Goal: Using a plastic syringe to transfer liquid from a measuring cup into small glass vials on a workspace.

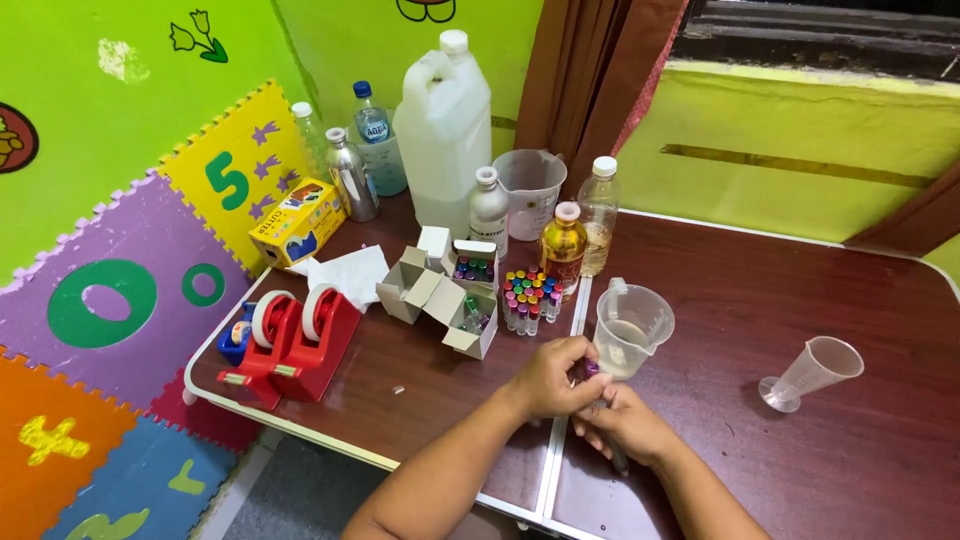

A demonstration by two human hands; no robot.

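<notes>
My left hand (553, 380) and my right hand (625, 420) meet at the table's near middle, both closed around a small vial with a purple cap (592, 369). A dark thin stick (616, 458) pokes out below my right hand. Just beyond the hands stands a clear measuring cup (630, 330) with a little pale liquid in it. A cluster of small vials with coloured caps (530, 295) stands further back to the left.
The dark brown table (800, 320) also bears small open cardboard boxes (440, 295), an amber bottle (563, 245), clear bottles, a big white jug (443, 130), a large beaker (530, 190), two red tape dispensers (300, 335) and a tipped small cup (812, 372). Foam mats line the left wall.
</notes>
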